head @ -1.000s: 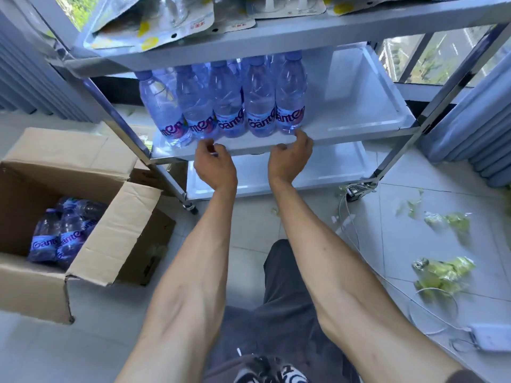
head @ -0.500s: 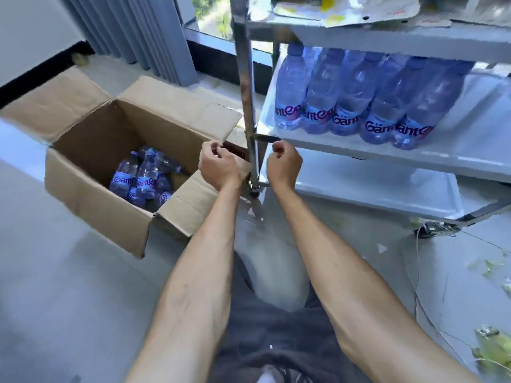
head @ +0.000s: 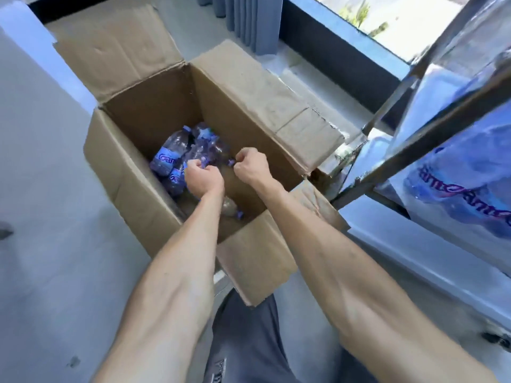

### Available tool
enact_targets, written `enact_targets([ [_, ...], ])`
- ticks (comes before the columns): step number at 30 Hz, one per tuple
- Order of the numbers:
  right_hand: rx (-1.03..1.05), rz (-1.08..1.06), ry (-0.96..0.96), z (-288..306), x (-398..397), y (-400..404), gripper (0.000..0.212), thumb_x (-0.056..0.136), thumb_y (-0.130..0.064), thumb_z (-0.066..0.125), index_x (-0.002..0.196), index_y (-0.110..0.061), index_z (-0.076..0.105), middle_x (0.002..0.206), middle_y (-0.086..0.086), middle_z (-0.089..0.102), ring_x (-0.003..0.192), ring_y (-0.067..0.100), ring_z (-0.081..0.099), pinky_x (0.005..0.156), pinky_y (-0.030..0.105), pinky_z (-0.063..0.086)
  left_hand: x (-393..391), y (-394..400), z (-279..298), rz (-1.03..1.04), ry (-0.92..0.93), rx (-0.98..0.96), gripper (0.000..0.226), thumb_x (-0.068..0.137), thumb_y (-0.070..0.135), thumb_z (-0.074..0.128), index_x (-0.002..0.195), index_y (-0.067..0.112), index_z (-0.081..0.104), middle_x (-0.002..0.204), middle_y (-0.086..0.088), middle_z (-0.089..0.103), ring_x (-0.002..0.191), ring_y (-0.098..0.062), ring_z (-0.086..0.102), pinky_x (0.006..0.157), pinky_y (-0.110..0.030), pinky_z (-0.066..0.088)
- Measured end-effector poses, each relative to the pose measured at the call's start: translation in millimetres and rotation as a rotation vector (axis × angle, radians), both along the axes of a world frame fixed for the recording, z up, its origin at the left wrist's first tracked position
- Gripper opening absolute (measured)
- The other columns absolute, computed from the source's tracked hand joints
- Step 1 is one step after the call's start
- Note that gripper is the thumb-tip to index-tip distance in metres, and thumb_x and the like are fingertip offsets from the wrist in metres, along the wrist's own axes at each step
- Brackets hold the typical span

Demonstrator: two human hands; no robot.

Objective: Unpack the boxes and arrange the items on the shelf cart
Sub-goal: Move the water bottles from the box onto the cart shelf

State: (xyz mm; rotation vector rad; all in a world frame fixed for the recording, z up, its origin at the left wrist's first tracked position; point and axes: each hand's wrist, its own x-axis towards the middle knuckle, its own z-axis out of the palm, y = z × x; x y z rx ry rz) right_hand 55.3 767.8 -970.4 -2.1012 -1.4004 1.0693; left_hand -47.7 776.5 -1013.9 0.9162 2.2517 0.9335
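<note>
Hands inside open box (head: 132, 189): left hand (head: 203, 179) and right hand (head: 251, 165) both curled over loose bottles (head: 168, 158); actual grasp cannot be told. Cart (head: 431, 139) stands alongside.

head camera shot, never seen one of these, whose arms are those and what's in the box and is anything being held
There is no machine here. The picture comes from a camera worn on a person's head, looking forward and down, so the two bare arms are that person's own. Both reach into an open cardboard box standing on the floor. At its bottom lie several water bottles with purple labels. The left hand and the right hand have curled fingers just over the bottles, but the picture is too blurred to tell whether either grips one yet. At the right edge is the shelf cart, with more bottles already on it.
</note>
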Motion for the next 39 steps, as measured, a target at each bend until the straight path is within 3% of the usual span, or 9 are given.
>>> enact_targets([
  [7, -0.315, 0.203, -0.107, -109, -31, 45, 0.036, 0.088, -0.012, 0.058, 0.122, -0.001, 0.059, 0.123, 0.018, 0.063, 0.116, 0.034, 0.060, 0.089, 0.034, 0.049, -38, 70, -64, -0.115, 0.153, -0.274, 0.046, 0.086, 0.014, 0.064, 0.131, 0.009, 0.054, 0.134, -0.017, 0.052, 0.126, -0.034, 0.048, 0.099, -0.038, 0.039],
  [10, -0.443, 0.131, -0.057, -151, -41, 47, 0.037, 0.090, -0.020, 0.063, 0.122, -0.002, 0.058, 0.127, 0.019, 0.061, 0.118, 0.033, 0.059, 0.090, 0.035, 0.048, -38, 101, -92, -0.222, 0.210, -0.495, 0.072, 0.090, 0.022, 0.066, 0.150, 0.014, 0.028, 0.149, -0.020, 0.033, 0.135, -0.038, 0.036, 0.107, -0.045, 0.034],
  [12, -0.465, 0.105, -0.027, -172, -48, 49, 0.043, 0.087, -0.028, 0.069, 0.121, -0.005, 0.058, 0.124, 0.018, 0.062, 0.115, 0.034, 0.060, 0.090, 0.036, 0.049, -35, 119, -110, -0.261, 0.257, -0.618, 0.073, 0.097, 0.021, 0.056, 0.155, 0.016, 0.012, 0.153, -0.024, 0.024, 0.138, -0.040, 0.031, 0.108, -0.047, 0.033],
  [17, -0.479, 0.117, 0.002, -216, -62, 57, 0.056, 0.084, -0.028, 0.074, 0.131, -0.010, 0.050, 0.128, 0.016, 0.060, 0.117, 0.033, 0.059, 0.096, 0.041, 0.049, -43, 127, -154, -0.285, 0.428, -0.618, 0.073, 0.094, 0.011, 0.054, 0.154, 0.015, 0.013, 0.144, -0.027, 0.033, 0.128, -0.044, 0.038, 0.093, -0.044, 0.045],
  [21, -0.538, 0.221, -0.194, -239, -75, 52, 0.079, 0.081, -0.029, 0.074, 0.145, -0.016, 0.028, 0.143, 0.018, 0.036, 0.134, 0.037, 0.036, 0.107, 0.046, 0.036, -42, 124, -170, -0.302, 0.486, -0.624, 0.070, 0.096, 0.006, 0.049, 0.154, 0.016, 0.011, 0.143, -0.025, 0.033, 0.130, -0.045, 0.035, 0.087, -0.042, 0.048],
  [26, -0.569, 0.259, -0.243, -226, -61, 50, 0.065, 0.082, -0.033, 0.073, 0.136, -0.014, 0.042, 0.133, 0.013, 0.055, 0.124, 0.031, 0.054, 0.096, 0.039, 0.045, -45, 123, -173, -0.316, 0.405, -0.681, 0.075, 0.096, 0.012, 0.055, 0.154, 0.013, 0.007, 0.149, -0.023, 0.029, 0.132, -0.044, 0.035, 0.098, -0.043, 0.043],
  [30, -0.589, 0.222, -0.223, -187, -55, 48, 0.070, 0.070, -0.049, 0.079, 0.127, -0.017, 0.055, 0.124, 0.005, 0.062, 0.114, 0.026, 0.061, 0.084, 0.030, 0.047, -53, 133, -156, -0.258, 0.227, -0.686, 0.064, 0.096, 0.019, 0.057, 0.148, 0.012, 0.020, 0.148, -0.022, 0.032, 0.132, -0.042, 0.039, 0.104, -0.045, 0.038],
  [34, -0.487, 0.135, -0.228, -144, -54, 49, 0.077, 0.073, -0.047, 0.075, 0.132, -0.009, 0.042, 0.126, 0.010, 0.060, 0.118, 0.030, 0.058, 0.090, 0.032, 0.048, -56, 98, -134, -0.344, 0.286, -0.620, 0.066, 0.088, 0.022, 0.068, 0.141, 0.011, 0.030, 0.140, -0.018, 0.045, 0.126, -0.041, 0.047, 0.102, -0.047, 0.038],
  [39, -0.440, -0.075, -0.100, -93, -42, 29, 0.084, 0.078, -0.051, 0.068, 0.136, -0.003, 0.031, 0.129, 0.014, 0.059, 0.120, 0.033, 0.057, 0.094, 0.033, 0.046, -51, 37, -103, -0.393, 0.292, -0.585, 0.068, 0.085, 0.045, 0.069, 0.135, 0.011, 0.040, 0.134, -0.023, 0.052, 0.123, -0.041, 0.049, 0.099, -0.044, 0.040],
])
